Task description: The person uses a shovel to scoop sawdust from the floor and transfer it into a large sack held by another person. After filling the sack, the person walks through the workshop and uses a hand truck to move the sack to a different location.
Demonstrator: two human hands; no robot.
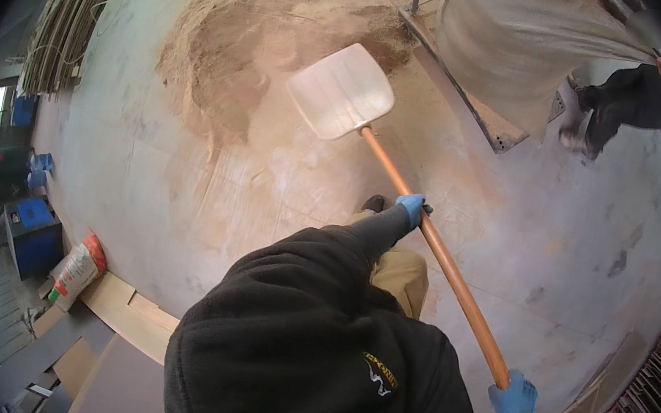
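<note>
A shovel with a broad, pale blade (342, 93) and a long orange-brown wooden handle (460, 281) runs slantwise across the view. My left hand (413, 208), in a blue glove, grips the handle a little below the blade. Farther down the shaft, at the lower right, my right hand (515, 397) is closed round it in a matching glove. The blade appears to carry nothing and lies over the near right edge of a sawdust-like tan heap (235, 47). Whether it touches the floor I cannot tell.
Beyond the heap at right, a large beige sack (517, 46) hangs over a metal-edged frame (466, 99); a person in dark clothes (654, 101) grasps its cloth. Bundled wooden strips (82, 7) stand far left. A blue-black box (33, 235) and a red-white bag (79, 267) sit lower left.
</note>
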